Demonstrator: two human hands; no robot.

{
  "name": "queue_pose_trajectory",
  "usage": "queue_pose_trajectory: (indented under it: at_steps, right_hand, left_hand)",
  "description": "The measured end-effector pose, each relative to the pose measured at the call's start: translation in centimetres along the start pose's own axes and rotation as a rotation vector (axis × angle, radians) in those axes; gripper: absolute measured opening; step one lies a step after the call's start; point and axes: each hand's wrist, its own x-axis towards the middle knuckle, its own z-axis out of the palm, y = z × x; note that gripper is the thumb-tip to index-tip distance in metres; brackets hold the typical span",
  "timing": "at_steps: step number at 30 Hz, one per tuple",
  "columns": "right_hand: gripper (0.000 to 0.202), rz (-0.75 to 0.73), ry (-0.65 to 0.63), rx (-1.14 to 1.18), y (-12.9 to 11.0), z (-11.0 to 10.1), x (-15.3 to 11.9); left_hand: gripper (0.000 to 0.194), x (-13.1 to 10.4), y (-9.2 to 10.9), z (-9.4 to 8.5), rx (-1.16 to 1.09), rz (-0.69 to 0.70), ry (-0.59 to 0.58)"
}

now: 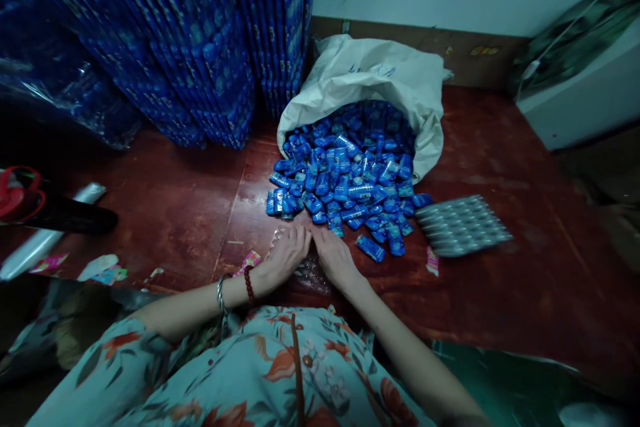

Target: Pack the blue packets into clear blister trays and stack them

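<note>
Blue wrapped packets [343,180] spill from a white woven sack [370,73] onto the dark red table. At the near edge of this pile, my left hand [290,250] and my right hand [333,253] are side by side, over a clear plastic tray [311,275] lying on the table. The fingers point forward and touch the tray's far part, next to the nearest packets. The fingertips are small and partly hidden, so what they pinch, if anything, cannot be made out. To the right of the pile rests a stack of clear trays [463,225].
Tall stacks of filled blue packs [185,47] stand at the back left. A dark bottle with a red lid [70,215] and a plastic roll [47,240] lie on the left. Pink scraps [433,261] lie near the table's front edge [490,341].
</note>
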Motion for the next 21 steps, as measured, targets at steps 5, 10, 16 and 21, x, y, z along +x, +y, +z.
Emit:
queue_pose_trajectory:
  at_steps: [5, 10, 16, 21]
  right_hand:
    - [0.035, 0.004, 0.117, 0.194, 2.5, 0.2, -0.2]
    - [0.033, 0.373, 0.302, 0.264, 5.4, 0.1, -0.2]
    - [0.046, 0.481, 0.015, 0.038, 4.1, -0.3, 3.0]
    - [0.046, 0.370, -0.007, 0.120, 5.3, -0.4, 2.0]
  left_hand:
    - [0.030, 0.7, -3.0, 1.3, -0.399, -0.134, 0.067]
    - [0.031, 0.8, -5.2, 1.2, -0.751, -0.383, 0.238]
    - [0.028, 4.5, -5.1, 2.3, -0.520, -0.437, 0.070]
    - [0.023, 3.1, -5.7, 3.5, -0.646, -0.397, 0.150]
